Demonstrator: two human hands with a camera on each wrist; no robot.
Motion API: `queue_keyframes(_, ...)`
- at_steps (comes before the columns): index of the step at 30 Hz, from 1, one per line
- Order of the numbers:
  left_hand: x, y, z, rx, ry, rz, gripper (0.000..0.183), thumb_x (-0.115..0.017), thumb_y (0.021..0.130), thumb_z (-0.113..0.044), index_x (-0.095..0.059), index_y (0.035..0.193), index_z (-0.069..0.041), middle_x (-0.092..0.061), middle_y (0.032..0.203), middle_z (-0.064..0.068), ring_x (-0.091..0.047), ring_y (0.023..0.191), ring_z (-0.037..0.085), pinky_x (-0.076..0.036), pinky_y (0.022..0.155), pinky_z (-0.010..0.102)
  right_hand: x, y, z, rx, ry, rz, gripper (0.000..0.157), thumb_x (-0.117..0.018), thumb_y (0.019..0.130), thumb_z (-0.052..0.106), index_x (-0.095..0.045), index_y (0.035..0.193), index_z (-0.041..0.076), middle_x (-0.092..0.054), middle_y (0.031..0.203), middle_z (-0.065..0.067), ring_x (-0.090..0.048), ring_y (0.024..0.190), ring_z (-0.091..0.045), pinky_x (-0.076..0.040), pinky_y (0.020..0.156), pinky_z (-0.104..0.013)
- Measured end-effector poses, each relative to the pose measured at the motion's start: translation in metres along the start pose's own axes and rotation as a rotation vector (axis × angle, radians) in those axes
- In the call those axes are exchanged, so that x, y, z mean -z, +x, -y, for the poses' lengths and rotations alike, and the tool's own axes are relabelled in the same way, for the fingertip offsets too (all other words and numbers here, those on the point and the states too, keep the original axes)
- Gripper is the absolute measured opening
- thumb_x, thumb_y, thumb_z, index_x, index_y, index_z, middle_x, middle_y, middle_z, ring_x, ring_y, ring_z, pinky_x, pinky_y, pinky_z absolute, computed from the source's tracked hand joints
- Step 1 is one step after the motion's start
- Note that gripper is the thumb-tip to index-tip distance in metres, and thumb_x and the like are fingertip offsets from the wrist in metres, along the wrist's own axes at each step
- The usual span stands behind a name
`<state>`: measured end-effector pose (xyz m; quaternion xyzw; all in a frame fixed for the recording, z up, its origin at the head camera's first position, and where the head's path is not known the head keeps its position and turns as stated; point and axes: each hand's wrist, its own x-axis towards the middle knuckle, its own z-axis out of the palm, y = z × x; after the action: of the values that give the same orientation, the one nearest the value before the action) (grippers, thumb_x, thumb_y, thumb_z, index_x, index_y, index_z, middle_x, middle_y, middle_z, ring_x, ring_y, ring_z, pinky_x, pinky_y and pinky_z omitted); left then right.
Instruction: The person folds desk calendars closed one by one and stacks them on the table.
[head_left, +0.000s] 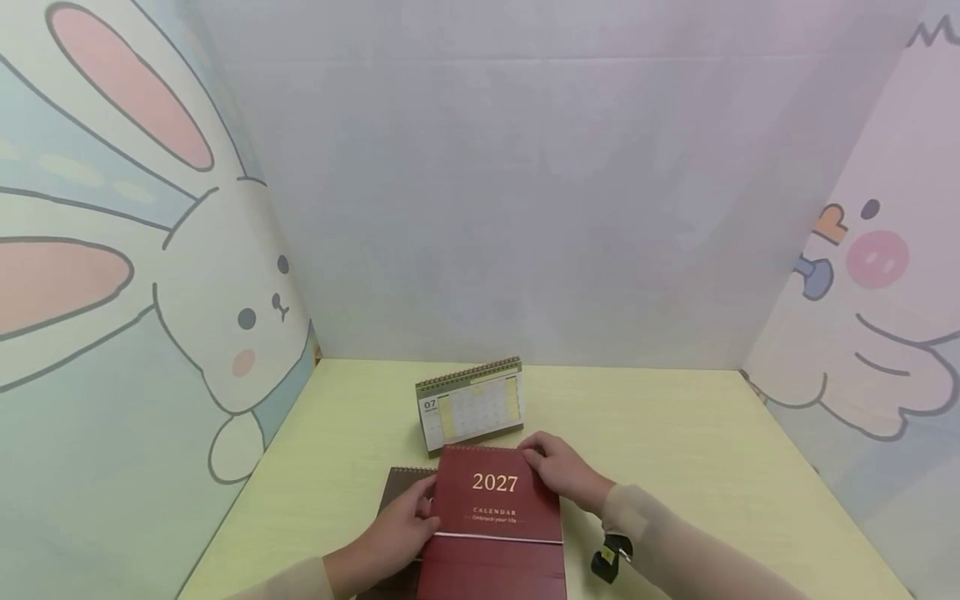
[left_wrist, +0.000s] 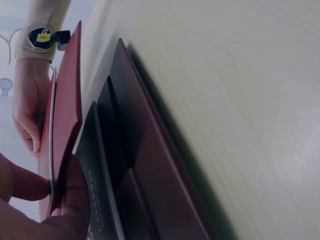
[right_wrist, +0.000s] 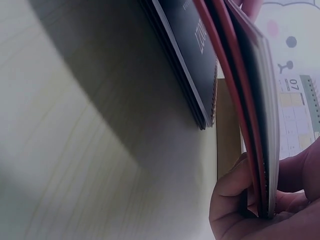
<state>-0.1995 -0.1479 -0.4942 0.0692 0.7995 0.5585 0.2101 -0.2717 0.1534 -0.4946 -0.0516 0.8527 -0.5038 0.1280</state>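
Observation:
Both hands hold a red 2027 desk calendar [head_left: 498, 500] by its edges. On its left side, my left hand [head_left: 397, 529] pinches the edge between thumb and fingers. The right hand [head_left: 562, 468] grips the top right corner, and in the right wrist view its fingers curl round the covers and white pages [right_wrist: 270, 125]. Beneath and to the left lies a dark calendar [head_left: 400, 485] with its spiral at the top, partly covered by the red one. In the left wrist view the red calendar [left_wrist: 68, 100] is raised above the dark calendar [left_wrist: 145, 145].
Behind the hands, a spiral desk calendar [head_left: 480, 408] showing 07 stands as a tent on the pale yellow table [head_left: 637, 425]. Walls printed with a rabbit [head_left: 225, 308] and another cartoon animal enclose the table. A small black device [head_left: 609, 560] is on the right wrist.

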Motion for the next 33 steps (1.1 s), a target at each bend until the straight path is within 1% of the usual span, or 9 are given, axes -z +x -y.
queue_keyframes(3, 0.004, -0.003, 0.002, 0.015, -0.016, 0.008, 0.074, -0.055, 0.107, -0.001, -0.017, 0.168, 0.009, -0.071, 0.105, 0.012, -0.079, 0.098, 0.021, -0.068, 0.086, 0.039, -0.005, 0.002, 0.002, 0.021, -0.026, -0.007, 0.018, -0.055, 0.112, 0.015, -0.071, 0.118, 0.01, -0.073, 0.114, -0.007, -0.064, 0.101, -0.018, -0.053, 0.086, -0.035)
queue_keyframes(7, 0.008, -0.007, 0.004, 0.016, 0.002, -0.013, 0.074, -0.056, 0.106, -0.001, -0.017, 0.167, 0.012, -0.07, 0.103, 0.012, -0.077, 0.092, 0.02, -0.067, 0.083, 0.037, -0.012, 0.007, 0.004, 0.044, -0.056, 0.002, 0.017, -0.056, 0.112, 0.016, -0.071, 0.118, 0.011, -0.072, 0.115, -0.006, -0.063, 0.103, -0.018, -0.053, 0.088, -0.037)
queue_keyframes(12, 0.013, -0.011, 0.006, 0.037, 0.032, -0.05, 0.073, -0.057, 0.105, -0.001, -0.02, 0.167, 0.01, -0.067, 0.102, 0.011, -0.074, 0.089, 0.018, -0.066, 0.079, 0.035, -0.019, 0.013, 0.007, 0.063, -0.069, 0.031, 0.02, -0.055, 0.113, 0.02, -0.07, 0.122, 0.011, -0.072, 0.115, -0.006, -0.064, 0.101, -0.017, -0.053, 0.084, -0.035)
queue_keyframes(18, 0.02, -0.013, 0.008, 0.047, 0.027, -0.077, 0.071, -0.056, 0.106, 0.0, -0.022, 0.167, 0.011, -0.067, 0.102, 0.013, -0.074, 0.087, 0.018, -0.067, 0.077, 0.035, -0.026, 0.019, 0.008, 0.08, -0.071, 0.057, 0.022, -0.053, 0.114, 0.022, -0.068, 0.124, 0.011, -0.072, 0.116, -0.007, -0.064, 0.101, -0.017, -0.053, 0.083, -0.035)
queue_keyframes(23, 0.023, -0.014, 0.011, 0.059, 0.013, -0.078, 0.071, -0.055, 0.105, 0.001, -0.021, 0.167, 0.012, -0.066, 0.102, 0.014, -0.075, 0.088, 0.017, -0.068, 0.078, 0.036, -0.031, 0.021, 0.007, 0.095, -0.096, 0.076, 0.021, -0.051, 0.114, 0.021, -0.068, 0.124, 0.012, -0.072, 0.116, -0.006, -0.064, 0.103, -0.017, -0.053, 0.087, -0.038)
queue_keyframes(30, 0.027, -0.016, 0.014, 0.067, 0.017, -0.065, 0.071, -0.055, 0.106, 0.001, -0.02, 0.167, 0.011, -0.065, 0.101, 0.013, -0.074, 0.09, 0.017, -0.068, 0.08, 0.036, -0.034, 0.023, 0.009, 0.109, -0.112, 0.08, 0.021, -0.051, 0.115, 0.021, -0.068, 0.124, 0.012, -0.071, 0.115, -0.007, -0.064, 0.102, -0.018, -0.052, 0.085, -0.038)
queue_keyframes(33, 0.028, -0.016, 0.015, 0.077, 0.024, -0.071, 0.07, -0.054, 0.105, 0.001, -0.021, 0.166, 0.012, -0.064, 0.102, 0.013, -0.073, 0.091, 0.017, -0.067, 0.08, 0.036, -0.036, 0.024, 0.01, 0.123, -0.136, 0.073, 0.021, -0.052, 0.114, 0.021, -0.068, 0.123, 0.01, -0.072, 0.115, -0.007, -0.065, 0.103, -0.017, -0.053, 0.086, -0.038)
